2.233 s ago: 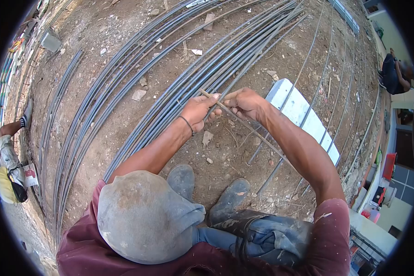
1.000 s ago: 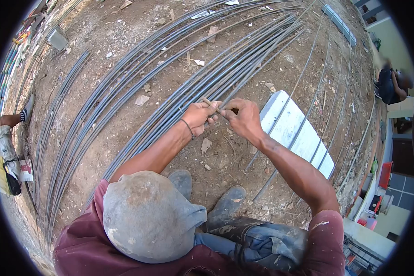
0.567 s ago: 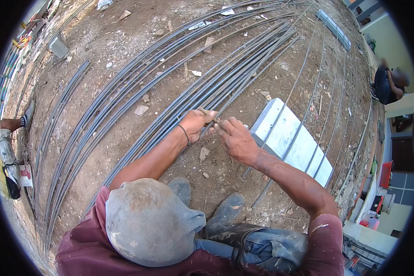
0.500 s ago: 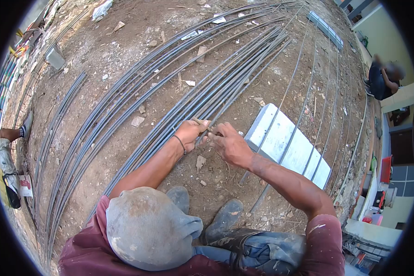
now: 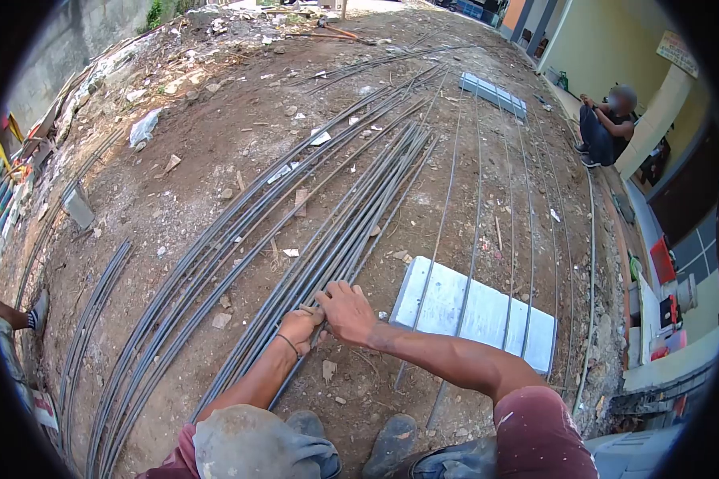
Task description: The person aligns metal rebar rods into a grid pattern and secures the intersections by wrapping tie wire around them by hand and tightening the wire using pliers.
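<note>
My two hands meet at the near right edge of a bundle of long steel rods [image 5: 367, 199] lying on the dirt. My left hand [image 5: 301, 328], with a dark band at the wrist, is closed round a rod at the edge of the bundle. Against it, on the right, my right hand [image 5: 347, 313] has its fingers curled down. Its back and knuckles hide whatever lies between the fingers. To the right of the hands, a pale grey block [image 5: 475, 315] sits on the ground with several thin rods across it.
More long rods [image 5: 180, 239] curve over the ground on the left. A second pale block [image 5: 493, 94] lies far off under rods. One person [image 5: 607, 132] sits by the building at right; another person's leg [image 5: 12, 315] shows at left. A dusty cap [image 5: 244, 447] fills the bottom.
The view has tilted up, showing more of the yard. My hands sit lower in view, and the right now lies close over the left. The short brown stick seen between them earlier is hidden.
</note>
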`<state>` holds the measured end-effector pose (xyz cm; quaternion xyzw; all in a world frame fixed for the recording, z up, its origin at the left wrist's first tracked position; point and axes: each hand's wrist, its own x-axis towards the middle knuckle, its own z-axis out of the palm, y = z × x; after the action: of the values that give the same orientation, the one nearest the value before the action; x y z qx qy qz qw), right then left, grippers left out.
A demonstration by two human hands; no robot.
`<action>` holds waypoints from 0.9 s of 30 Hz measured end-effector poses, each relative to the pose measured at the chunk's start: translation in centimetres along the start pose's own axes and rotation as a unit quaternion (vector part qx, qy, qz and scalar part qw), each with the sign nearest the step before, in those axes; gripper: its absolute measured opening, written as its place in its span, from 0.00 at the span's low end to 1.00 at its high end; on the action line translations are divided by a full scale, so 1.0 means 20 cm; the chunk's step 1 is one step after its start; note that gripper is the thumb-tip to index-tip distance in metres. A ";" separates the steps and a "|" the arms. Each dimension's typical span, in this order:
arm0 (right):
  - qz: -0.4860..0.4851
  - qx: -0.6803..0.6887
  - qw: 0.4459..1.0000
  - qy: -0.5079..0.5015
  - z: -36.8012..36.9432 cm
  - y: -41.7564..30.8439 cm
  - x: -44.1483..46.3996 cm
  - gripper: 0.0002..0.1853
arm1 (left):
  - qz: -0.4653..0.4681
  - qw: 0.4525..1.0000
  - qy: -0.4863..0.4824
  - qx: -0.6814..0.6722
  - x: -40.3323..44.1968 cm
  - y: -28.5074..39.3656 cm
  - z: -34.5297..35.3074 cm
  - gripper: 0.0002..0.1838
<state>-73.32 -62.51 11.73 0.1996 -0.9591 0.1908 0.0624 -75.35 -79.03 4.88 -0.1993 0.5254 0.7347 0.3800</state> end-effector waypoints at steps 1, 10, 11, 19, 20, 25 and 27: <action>-0.045 -0.034 0.998 0.009 0.01 0.00 0.01 0.12 | 0.004 1.000 0.026 0.009 0.01 -0.01 0.00 0.07; -0.138 -0.081 0.980 -0.121 0.10 0.10 0.04 0.18 | 0.047 0.999 0.019 -0.001 -0.02 -0.04 0.05 0.06; -0.128 -0.063 0.984 -0.108 0.11 0.09 0.02 0.18 | 0.053 0.999 -0.008 0.004 0.03 -0.08 0.00 0.08; -0.105 -0.003 0.989 -0.105 0.08 0.11 0.05 0.12 | 0.017 0.981 -0.019 -0.193 -0.10 -0.06 -0.01 0.13; -0.106 -0.002 0.989 -0.107 0.09 0.10 0.05 0.12 | 0.017 0.981 -0.018 -0.194 -0.07 -0.09 -0.03 0.13; -0.108 0.002 0.990 -0.088 0.10 0.12 0.04 0.20 | -0.080 0.965 0.011 -0.250 -0.01 -0.11 -0.05 0.11; -0.101 0.013 0.991 -0.091 0.09 0.11 0.04 0.23 | -0.059 0.983 0.021 -0.171 -0.06 -0.10 -0.03 0.10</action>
<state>-74.97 -61.57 9.54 0.3127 -0.9331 0.1772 -0.0093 -73.18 -79.73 4.23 -0.3074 0.3872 0.7855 0.3723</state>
